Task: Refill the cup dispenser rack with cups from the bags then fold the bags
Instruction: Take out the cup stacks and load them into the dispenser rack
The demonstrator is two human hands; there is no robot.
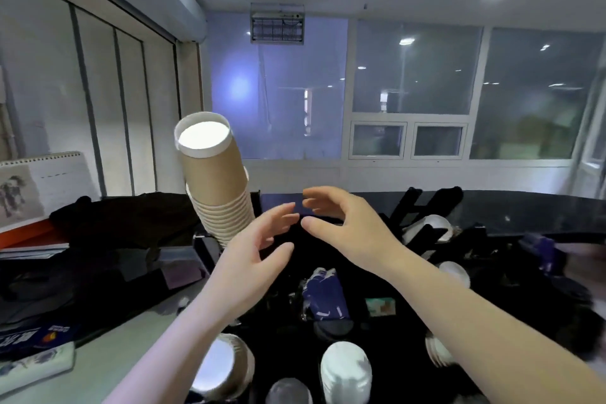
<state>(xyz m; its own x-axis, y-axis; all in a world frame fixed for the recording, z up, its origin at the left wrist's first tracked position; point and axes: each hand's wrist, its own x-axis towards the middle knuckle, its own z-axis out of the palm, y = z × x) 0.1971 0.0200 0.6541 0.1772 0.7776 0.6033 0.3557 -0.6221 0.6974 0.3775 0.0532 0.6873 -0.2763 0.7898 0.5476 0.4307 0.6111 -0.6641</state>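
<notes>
A tall stack of brown paper cups [218, 180] stands up from the left back slot of the black cup dispenser rack [423, 213] and leans a little to the left; the top cup shows its white inside and white rim. Just to the right of this stack, the left hand [254, 249] is in the air with its fingers relaxed and a little bent, and it holds nothing. The right hand [344, 223] is further to the right of the stack, also free, with the thumb and fingers spread in a loose curve and nothing between them. The fingertips of the two hands are near each other but do not touch, and neither hand touches the stack. To the right of the stack, in the rack, some white cups [426, 228] lie in the slots. In front of the stack, nearer to the person, more cups stand with the mouth up: a cup with a ribbed rim [223, 367] and a white cup [346, 371]. Between them and the stack lies a blue and white packet [324, 297]. To the left of the stack there is dark cloth [124, 216], and further left a spiral calendar [42, 184] leans on the wall.
</notes>
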